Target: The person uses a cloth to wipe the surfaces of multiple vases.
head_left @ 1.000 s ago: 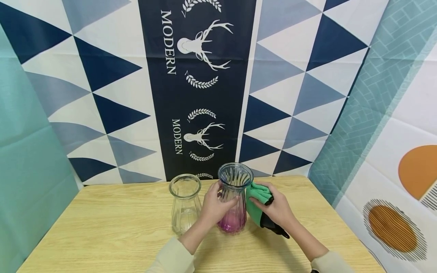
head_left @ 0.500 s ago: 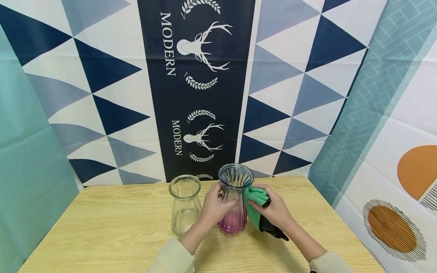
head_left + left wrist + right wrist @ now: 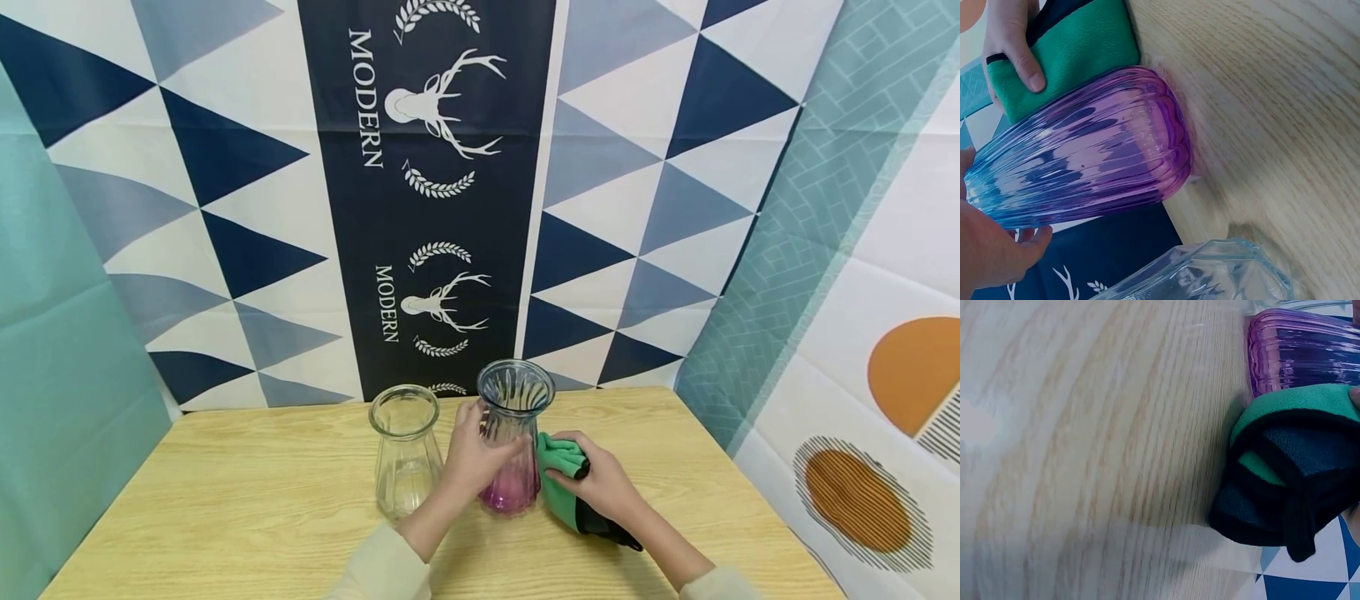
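A ribbed glass vase (image 3: pixel 512 483), blue at the rim and purple at the base, stands upright on the wooden table. My left hand (image 3: pixel 474 454) grips it round the neck from the left, thumb across the front. On its right side, my right hand (image 3: pixel 600 479) holds a folded green cloth (image 3: pixel 558 475) with black edging against the lower wall. In the left wrist view the cloth (image 3: pixel 1085 53) lies along the purple vase (image 3: pixel 1097 150). The right wrist view shows the cloth's dark underside and black loop (image 3: pixel 1297 512).
A clear glass vase (image 3: pixel 408 475) stands upright just left of my left hand. The wooden table (image 3: pixel 247 500) ends at a patterned backdrop (image 3: pixel 442 208) behind the vases. A teal and white sheet (image 3: pixel 825 333) hangs on the right side.
My right hand has slid down the vase's side with the cloth, from below the rim to lower on the body. The left hand keeps its grip and the vases stay in place.
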{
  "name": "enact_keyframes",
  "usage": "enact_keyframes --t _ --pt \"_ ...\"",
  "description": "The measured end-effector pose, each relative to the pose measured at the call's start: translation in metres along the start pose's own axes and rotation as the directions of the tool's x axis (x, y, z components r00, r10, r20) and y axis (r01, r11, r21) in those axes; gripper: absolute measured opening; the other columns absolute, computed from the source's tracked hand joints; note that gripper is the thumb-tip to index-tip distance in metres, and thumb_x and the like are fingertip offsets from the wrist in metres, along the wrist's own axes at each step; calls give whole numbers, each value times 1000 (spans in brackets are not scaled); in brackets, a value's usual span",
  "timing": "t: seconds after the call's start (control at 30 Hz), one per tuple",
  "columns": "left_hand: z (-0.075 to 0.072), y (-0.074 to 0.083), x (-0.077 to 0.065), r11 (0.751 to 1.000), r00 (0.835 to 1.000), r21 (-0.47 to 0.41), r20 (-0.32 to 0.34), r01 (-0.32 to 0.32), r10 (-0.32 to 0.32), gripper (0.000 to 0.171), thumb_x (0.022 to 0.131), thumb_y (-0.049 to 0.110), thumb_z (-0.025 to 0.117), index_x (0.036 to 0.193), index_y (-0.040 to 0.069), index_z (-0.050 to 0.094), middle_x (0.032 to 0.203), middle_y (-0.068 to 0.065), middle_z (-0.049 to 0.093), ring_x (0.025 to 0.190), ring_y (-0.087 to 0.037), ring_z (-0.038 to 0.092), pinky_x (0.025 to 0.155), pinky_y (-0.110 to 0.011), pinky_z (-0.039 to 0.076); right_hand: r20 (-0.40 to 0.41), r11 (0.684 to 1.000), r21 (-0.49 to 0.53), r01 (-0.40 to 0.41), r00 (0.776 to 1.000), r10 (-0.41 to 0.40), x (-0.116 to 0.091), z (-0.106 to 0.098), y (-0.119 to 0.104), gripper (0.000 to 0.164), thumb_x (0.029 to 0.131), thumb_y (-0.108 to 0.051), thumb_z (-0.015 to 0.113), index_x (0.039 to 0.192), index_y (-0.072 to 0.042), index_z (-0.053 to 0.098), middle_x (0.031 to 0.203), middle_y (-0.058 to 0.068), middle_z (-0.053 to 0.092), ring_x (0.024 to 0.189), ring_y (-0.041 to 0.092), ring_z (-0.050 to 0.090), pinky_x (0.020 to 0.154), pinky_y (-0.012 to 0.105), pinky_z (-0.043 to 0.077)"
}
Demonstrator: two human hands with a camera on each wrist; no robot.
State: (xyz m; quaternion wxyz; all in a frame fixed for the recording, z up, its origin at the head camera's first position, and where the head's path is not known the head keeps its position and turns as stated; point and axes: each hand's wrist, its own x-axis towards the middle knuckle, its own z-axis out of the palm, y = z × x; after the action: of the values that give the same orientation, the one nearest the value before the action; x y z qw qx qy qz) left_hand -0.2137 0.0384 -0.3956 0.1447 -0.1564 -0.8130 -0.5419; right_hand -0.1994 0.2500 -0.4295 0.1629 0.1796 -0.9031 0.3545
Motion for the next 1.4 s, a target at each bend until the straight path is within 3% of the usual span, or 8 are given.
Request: enact_keyframes --t 0.23,0.43,0.6,1.0,1.4 --pt "-1 1 0 1000 1000 -3 -12 -1 1 72 70 39 79 128 9 50 121 -9 51 112 -26 53 97 -46 47 -81 999 11 51 995 -50 2 -1 -3 50 72 -11 79 116 -17 56 107 4 66 92 19 65 76 31 55" --pt "0 0 0 1000 1000 -9 -17 -1 1 69 71 35 79 127 7 49 118 -9 56 108 -24 55 92 -42 50 -207 991 -33 130 969 -134 11 -5 -11 52 70 -8 80 116 -11 58 107 9 67 92 24 65 75 34 56" --pt "-1 1 -1 1000 1000 -17 -12 -1 0 65 73 31 77 127 8 51 118 -9 58 104 -23 58 86 -36 52 -253 989 -39 143 956 -148 19 -12 -19 52 70 -4 80 116 -8 58 106 10 67 92 26 65 75 37 56" --pt "-1 -2 1 999 999 -23 17 -42 42 58 73 28 75 124 11 56 121 -10 61 111 -27 58 93 -44 49 -179 987 -43 153 971 -158 20 -16 -21 52 72 -8 79 118 -13 57 108 8 67 94 23 65 77 36 56" --pt "-4 -1 2 998 998 -11 35 -60 60 54 73 22 73 122 10 57 116 -10 63 106 -25 60 91 -40 51 -79 995 -14 97 992 -98 1 -3 0 49 72 -14 80 115 -18 57 106 1 67 92 14 64 77 31 55"
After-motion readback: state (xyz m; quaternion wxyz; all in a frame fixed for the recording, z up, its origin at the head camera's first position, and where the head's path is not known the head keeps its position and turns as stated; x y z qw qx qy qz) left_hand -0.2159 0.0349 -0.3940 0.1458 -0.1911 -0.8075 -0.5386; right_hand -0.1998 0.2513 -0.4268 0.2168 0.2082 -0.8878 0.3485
